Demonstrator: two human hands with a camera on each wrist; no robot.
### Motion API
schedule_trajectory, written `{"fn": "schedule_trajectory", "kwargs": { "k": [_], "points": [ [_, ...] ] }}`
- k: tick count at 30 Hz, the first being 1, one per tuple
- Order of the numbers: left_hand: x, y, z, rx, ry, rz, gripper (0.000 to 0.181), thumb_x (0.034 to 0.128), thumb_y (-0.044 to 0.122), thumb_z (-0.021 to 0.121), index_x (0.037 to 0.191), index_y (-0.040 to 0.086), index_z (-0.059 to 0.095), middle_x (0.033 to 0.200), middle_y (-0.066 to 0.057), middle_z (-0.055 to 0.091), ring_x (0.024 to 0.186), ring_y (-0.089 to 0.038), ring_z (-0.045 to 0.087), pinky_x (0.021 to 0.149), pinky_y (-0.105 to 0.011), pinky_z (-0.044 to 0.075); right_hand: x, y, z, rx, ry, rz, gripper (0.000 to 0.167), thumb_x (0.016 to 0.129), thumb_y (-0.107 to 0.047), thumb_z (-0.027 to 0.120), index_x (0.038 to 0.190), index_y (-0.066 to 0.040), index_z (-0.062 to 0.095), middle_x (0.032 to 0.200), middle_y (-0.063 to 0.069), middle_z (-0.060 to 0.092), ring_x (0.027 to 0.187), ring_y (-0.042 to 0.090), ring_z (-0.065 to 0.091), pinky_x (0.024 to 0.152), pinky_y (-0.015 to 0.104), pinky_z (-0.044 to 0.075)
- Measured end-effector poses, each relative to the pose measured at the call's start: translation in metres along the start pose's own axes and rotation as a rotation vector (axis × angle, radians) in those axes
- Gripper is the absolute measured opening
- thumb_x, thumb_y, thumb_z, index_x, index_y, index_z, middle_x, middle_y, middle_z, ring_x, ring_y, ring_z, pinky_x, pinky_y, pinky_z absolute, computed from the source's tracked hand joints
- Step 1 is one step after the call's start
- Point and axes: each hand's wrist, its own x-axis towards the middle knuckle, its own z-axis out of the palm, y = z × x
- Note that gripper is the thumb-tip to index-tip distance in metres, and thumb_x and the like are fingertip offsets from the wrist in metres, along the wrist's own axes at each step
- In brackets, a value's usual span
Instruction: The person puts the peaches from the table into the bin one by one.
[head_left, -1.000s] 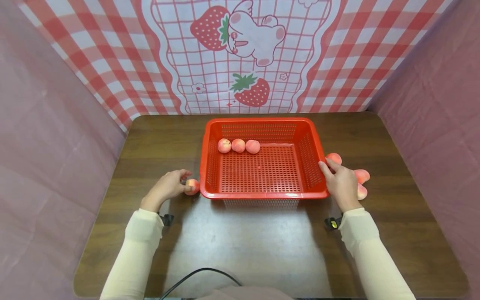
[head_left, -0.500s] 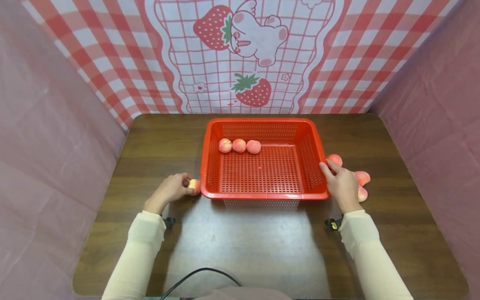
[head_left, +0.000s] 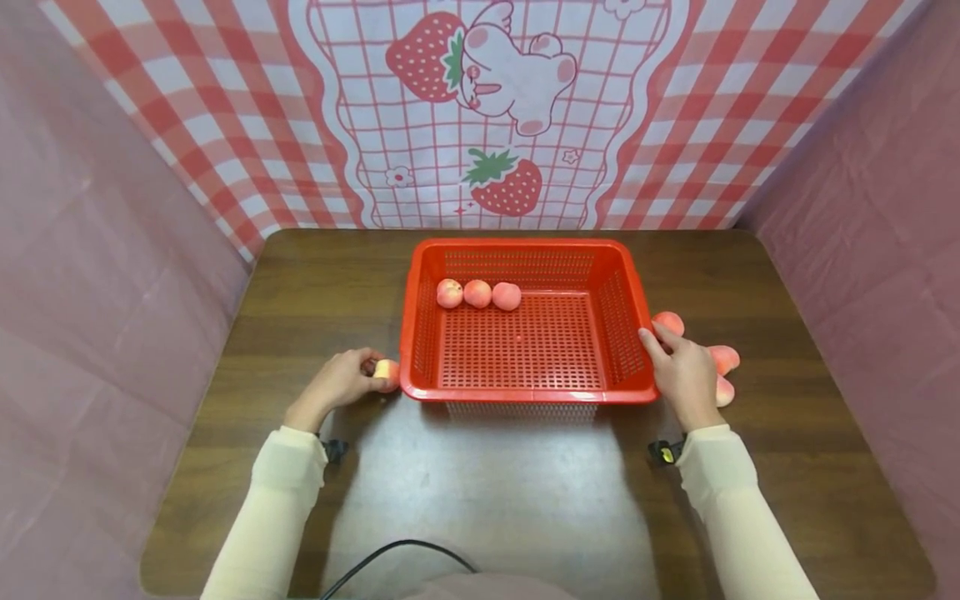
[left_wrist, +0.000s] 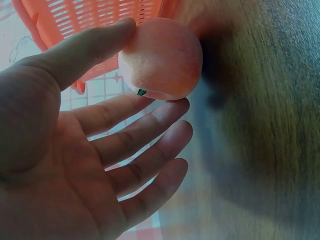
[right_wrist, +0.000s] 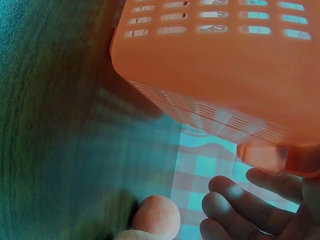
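A red perforated plastic basket (head_left: 525, 395) stands mid-table with three peaches inside, a left peach (head_left: 450, 293), a middle peach (head_left: 477, 293) and a right peach (head_left: 506, 296), lined up along its back left. My left hand (head_left: 341, 382) pinches another peach (left_wrist: 162, 60) between thumb and fingertips, just outside the basket's left wall. The ring and little fingers extend free of it in the left wrist view. My right hand (head_left: 681, 371) holds the basket's right rim, thumb on top and fingers outside below it. Beyond these fingers lies a peach (head_left: 667, 323).
To the right of my right hand, two more peaches (head_left: 723, 359) lie on the wooden table (head_left: 315, 275). A black cable (head_left: 408, 543) curves in at the front edge. Checked cloth (head_left: 247, 125) hangs behind, and pink cloth (head_left: 855, 208) closes the sides.
My left fingers have closed onto the peach, which has turned slightly so that its yellow side shows. The right hand keeps its place at the basket's rim.
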Motion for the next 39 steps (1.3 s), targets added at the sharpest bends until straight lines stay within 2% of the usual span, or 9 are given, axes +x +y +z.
{"fn": "schedule_trajectory", "kwargs": {
  "k": [10,15,23,27,31,39],
  "points": [
    [0.001,-0.002,-0.002,-0.036,0.026,-0.004,0.049,0.0833,0.033,0.072,0.120,0.002,0.063,0.106,-0.015,0.069,0.093,-0.026,0.063,0.084,-0.041,0.050,0.000,0.001,0.000,-0.004,0.030,-0.047,0.056,0.100,-0.047,0.046,0.138,-0.007,0.053,0.123,0.027,0.063,0.103,0.045,0.060,0.094,0.058,0.046],
    [0.001,-0.003,-0.002,-0.060,0.029,-0.014,0.049,0.0844,0.032,0.071,0.121,0.000,0.062,0.106,-0.016,0.069,0.093,-0.026,0.063,0.083,-0.039,0.050,-0.001,0.001,0.001,-0.004,0.020,-0.036,0.057,0.100,-0.048,0.045,0.138,-0.007,0.053,0.126,0.026,0.061,0.107,0.045,0.060,0.097,0.059,0.045],
    [-0.001,-0.004,-0.006,-0.064,0.056,-0.045,0.055,0.0861,0.035,0.071,0.126,-0.001,0.058,0.111,-0.019,0.068,0.100,-0.030,0.063,0.090,-0.045,0.050,0.000,0.000,0.002,0.012,0.013,-0.015,0.059,0.100,-0.050,0.045,0.138,-0.006,0.053,0.132,0.027,0.057,0.117,0.044,0.054,0.103,0.059,0.041],
    [-0.003,-0.003,-0.008,-0.059,0.070,-0.068,0.059,0.0864,0.038,0.070,0.129,-0.001,0.057,0.116,-0.020,0.067,0.105,-0.032,0.062,0.092,-0.047,0.049,0.000,0.001,0.002,0.007,0.033,-0.022,0.057,0.099,-0.049,0.047,0.137,-0.007,0.054,0.130,0.027,0.059,0.114,0.044,0.056,0.100,0.058,0.042],
    [-0.003,-0.002,-0.011,-0.075,0.123,-0.063,0.061,0.0866,0.038,0.070,0.131,-0.001,0.054,0.118,-0.022,0.066,0.108,-0.034,0.062,0.094,-0.049,0.050,0.000,0.000,0.003,0.000,0.044,-0.028,0.055,0.100,-0.047,0.048,0.137,-0.007,0.055,0.124,0.027,0.062,0.107,0.042,0.057,0.095,0.057,0.045],
    [-0.001,0.001,-0.021,-0.080,0.261,-0.052,0.056,0.0858,0.032,0.071,0.127,-0.002,0.057,0.114,-0.023,0.068,0.107,-0.035,0.064,0.094,-0.050,0.048,-0.001,0.000,0.002,0.011,0.007,0.015,0.059,0.099,-0.051,0.045,0.140,-0.008,0.051,0.123,0.027,0.060,0.106,0.040,0.054,0.095,0.057,0.044]
  ]
}}
